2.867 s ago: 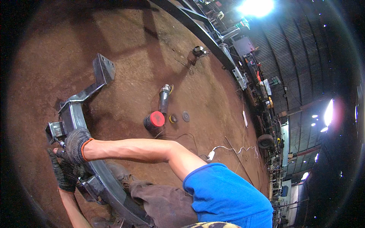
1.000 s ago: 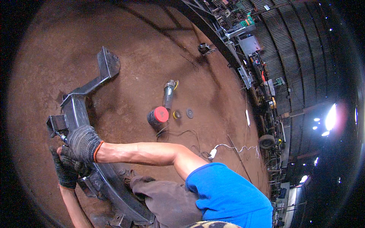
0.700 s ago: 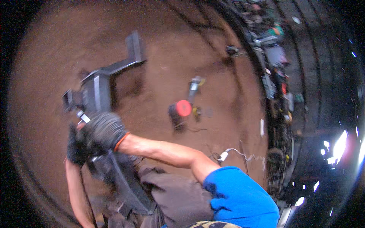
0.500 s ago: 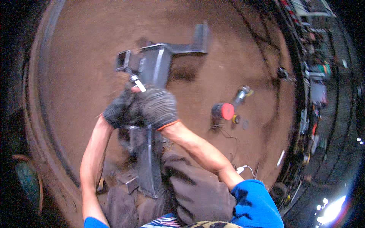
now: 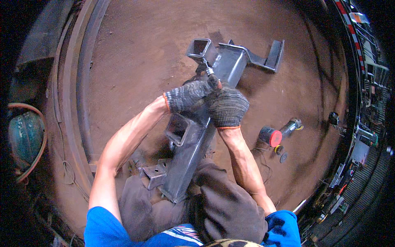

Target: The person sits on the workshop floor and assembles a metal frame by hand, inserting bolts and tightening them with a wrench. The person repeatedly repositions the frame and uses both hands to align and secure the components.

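While the dark steel beam (image 5: 185, 164) runs from between the person's legs (image 5: 228, 201) toward the far right, the left hand (image 5: 189, 95), in a grey knit glove, has its fingers clamped on a slim tool (image 5: 211, 72) above it. From where I stand, the right hand (image 5: 228, 108), gloved alike and just beside it, is closed round that tool too, its fingers mostly hidden. The tool's tip points far and slightly left, at the far square tube (image 5: 202, 48) on the beam's left side; whether they touch, I can't tell. A near square tube (image 5: 179, 128) gapes closer in. Over right, a red-ended cylinder (image 5: 275, 138) sits on the brown floor (image 5: 135, 61) near a grinder (image 5: 291, 126).
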Motion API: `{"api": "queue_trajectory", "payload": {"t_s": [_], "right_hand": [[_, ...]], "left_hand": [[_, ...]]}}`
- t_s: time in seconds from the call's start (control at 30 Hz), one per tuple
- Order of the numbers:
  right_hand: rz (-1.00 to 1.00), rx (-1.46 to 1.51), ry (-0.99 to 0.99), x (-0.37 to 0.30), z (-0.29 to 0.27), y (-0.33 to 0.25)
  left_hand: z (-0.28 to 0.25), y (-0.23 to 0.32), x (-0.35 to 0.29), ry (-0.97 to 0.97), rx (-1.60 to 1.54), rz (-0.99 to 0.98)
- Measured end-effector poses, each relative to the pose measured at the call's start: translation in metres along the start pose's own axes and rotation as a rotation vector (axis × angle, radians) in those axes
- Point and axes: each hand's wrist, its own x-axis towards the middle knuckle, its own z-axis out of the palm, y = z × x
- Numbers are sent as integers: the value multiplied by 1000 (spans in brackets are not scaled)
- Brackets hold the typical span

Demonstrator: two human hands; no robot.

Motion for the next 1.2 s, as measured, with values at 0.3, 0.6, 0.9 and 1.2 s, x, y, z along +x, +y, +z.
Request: {"api": "queue_trajectory", "payload": {"t_s": [0.3,0.6,0.9,1.2], "right_hand": [[57,-177,33,-7,17,7],[311,-9,30,-1,10,-8],[-614,-123,351,10,-18,47],[-1515,-373,-322,99,-45,40]], "left_hand": [[5,1,3,-17,228,240],[23,63,15,19,-263,-434],[-10,77,-22,51,564,-242],[3,48,-29,180,435,-85]]}}
